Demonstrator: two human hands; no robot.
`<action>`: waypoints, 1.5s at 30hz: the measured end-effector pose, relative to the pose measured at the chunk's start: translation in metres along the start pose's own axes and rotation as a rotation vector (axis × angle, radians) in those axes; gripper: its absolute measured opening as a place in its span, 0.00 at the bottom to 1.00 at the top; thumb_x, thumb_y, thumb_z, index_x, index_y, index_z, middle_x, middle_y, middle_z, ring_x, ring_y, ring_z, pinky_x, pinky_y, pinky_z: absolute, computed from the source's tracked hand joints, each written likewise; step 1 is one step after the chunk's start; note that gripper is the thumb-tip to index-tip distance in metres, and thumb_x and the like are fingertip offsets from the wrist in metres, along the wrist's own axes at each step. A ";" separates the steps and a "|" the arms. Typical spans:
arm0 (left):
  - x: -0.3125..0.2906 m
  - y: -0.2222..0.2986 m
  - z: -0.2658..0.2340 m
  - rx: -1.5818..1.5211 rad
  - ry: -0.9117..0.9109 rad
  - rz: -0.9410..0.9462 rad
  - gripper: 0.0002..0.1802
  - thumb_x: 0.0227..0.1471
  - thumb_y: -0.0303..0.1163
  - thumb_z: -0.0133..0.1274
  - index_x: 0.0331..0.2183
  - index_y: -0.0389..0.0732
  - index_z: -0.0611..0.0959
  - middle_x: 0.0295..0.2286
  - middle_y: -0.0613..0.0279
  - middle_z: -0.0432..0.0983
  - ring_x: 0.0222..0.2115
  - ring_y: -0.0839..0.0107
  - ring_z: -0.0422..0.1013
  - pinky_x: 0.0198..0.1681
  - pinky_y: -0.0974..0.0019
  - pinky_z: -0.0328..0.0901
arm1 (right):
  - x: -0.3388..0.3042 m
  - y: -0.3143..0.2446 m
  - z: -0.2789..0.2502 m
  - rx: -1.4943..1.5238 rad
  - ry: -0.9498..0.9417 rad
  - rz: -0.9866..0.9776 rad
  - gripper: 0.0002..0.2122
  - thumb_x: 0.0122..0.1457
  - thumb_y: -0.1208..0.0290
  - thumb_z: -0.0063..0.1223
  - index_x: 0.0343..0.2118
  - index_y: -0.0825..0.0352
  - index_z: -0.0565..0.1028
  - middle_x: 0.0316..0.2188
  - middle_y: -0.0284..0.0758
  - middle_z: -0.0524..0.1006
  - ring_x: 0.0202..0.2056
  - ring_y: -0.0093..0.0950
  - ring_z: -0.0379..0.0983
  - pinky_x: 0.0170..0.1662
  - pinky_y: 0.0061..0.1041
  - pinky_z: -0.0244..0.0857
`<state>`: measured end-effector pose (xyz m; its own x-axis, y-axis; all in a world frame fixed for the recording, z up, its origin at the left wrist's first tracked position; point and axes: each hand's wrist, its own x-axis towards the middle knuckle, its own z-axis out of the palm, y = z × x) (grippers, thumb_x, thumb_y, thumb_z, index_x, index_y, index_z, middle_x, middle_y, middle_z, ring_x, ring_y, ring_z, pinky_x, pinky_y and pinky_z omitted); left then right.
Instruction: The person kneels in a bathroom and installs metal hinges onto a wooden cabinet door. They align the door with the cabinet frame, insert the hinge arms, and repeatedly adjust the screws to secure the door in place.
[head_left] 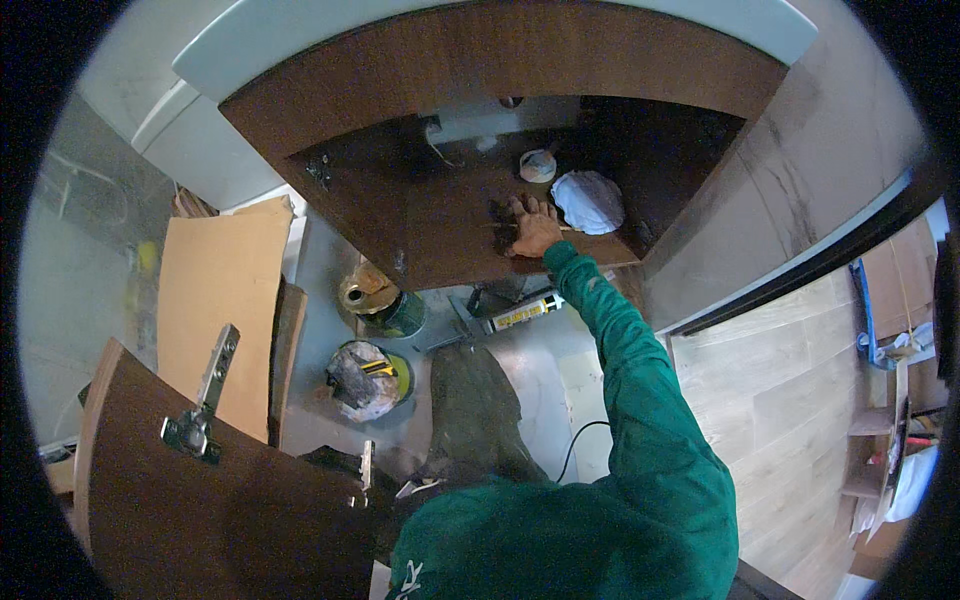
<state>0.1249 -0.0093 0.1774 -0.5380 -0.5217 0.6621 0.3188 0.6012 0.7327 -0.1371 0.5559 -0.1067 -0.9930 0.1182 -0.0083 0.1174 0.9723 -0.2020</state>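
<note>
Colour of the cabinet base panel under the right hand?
The base panel under the right hand is dark brown; best seen in the head view.

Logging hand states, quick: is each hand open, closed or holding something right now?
Left hand: out of view, so it cannot be told.
Right hand: open, fingers spread on the brown cabinet floor; no held thing shows.

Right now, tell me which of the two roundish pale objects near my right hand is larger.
The white bundle just right of your right hand; the small pale object beyond that hand is clearly smaller.
</note>
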 end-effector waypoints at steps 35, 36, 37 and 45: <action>-0.011 0.011 0.014 0.062 -0.094 -0.014 0.20 0.48 0.38 0.50 0.39 0.34 0.78 0.37 0.51 0.75 0.37 0.63 0.72 0.43 0.61 0.66 | -0.058 0.045 -0.002 0.481 0.624 -0.078 0.27 0.45 0.61 0.60 0.50 0.63 0.70 0.45 0.49 0.73 0.47 0.46 0.68 0.52 0.40 0.59; -0.012 0.011 0.014 0.060 -0.098 -0.012 0.20 0.48 0.38 0.50 0.39 0.34 0.78 0.37 0.50 0.76 0.37 0.63 0.72 0.42 0.61 0.66 | -0.080 0.052 0.011 0.525 0.573 -0.028 0.24 0.46 0.62 0.59 0.47 0.65 0.72 0.44 0.49 0.73 0.46 0.45 0.69 0.50 0.38 0.61; -0.013 0.012 0.013 0.061 -0.097 -0.009 0.20 0.48 0.38 0.50 0.39 0.34 0.78 0.37 0.50 0.76 0.36 0.63 0.72 0.42 0.61 0.66 | -0.106 0.060 0.029 0.569 0.518 0.022 0.21 0.47 0.64 0.58 0.45 0.67 0.73 0.43 0.49 0.74 0.45 0.44 0.70 0.49 0.36 0.63; -0.022 0.024 0.018 0.084 -0.114 0.019 0.20 0.48 0.38 0.50 0.39 0.33 0.78 0.36 0.50 0.76 0.36 0.63 0.72 0.42 0.62 0.67 | -0.317 0.194 0.169 0.229 0.032 0.657 0.20 0.49 0.63 0.54 0.46 0.66 0.72 0.47 0.49 0.70 0.49 0.47 0.65 0.52 0.39 0.60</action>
<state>0.1302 0.0279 0.1772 -0.6192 -0.4401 0.6503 0.2659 0.6617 0.7011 0.1982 0.6726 -0.3089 -0.7162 0.6766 -0.1709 0.6836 0.6310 -0.3667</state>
